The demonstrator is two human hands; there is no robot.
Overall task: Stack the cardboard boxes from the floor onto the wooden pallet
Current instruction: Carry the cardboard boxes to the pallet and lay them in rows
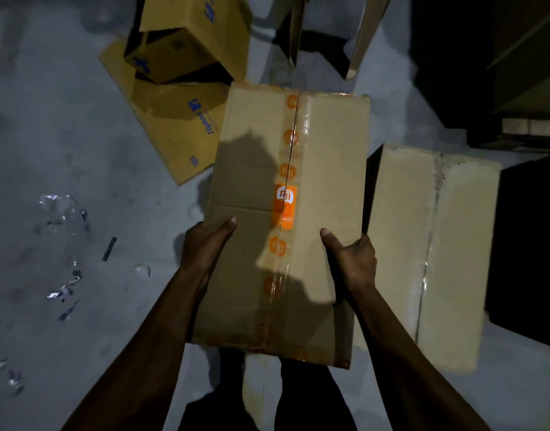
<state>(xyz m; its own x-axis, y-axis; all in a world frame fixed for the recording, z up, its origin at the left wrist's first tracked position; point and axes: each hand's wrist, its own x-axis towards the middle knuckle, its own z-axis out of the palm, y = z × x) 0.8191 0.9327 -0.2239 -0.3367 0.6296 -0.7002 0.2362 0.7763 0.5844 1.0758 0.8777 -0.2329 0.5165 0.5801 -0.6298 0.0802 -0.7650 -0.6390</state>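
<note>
Crumpled clear plastic scraps on grey concrete floor | yellow printed flattened cartons piled far-left | left hand clasps left side of tall brown cardboard box with orange-logo tape, held above floor | right hand clasps its right side | pale taped cardboard box just beside, right.

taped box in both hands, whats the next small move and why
Probably swing it right, over the plain box. The left hand and right hand already grip the orange-taped box by its sides, and no pallet shows clearly in this dim view.
</note>
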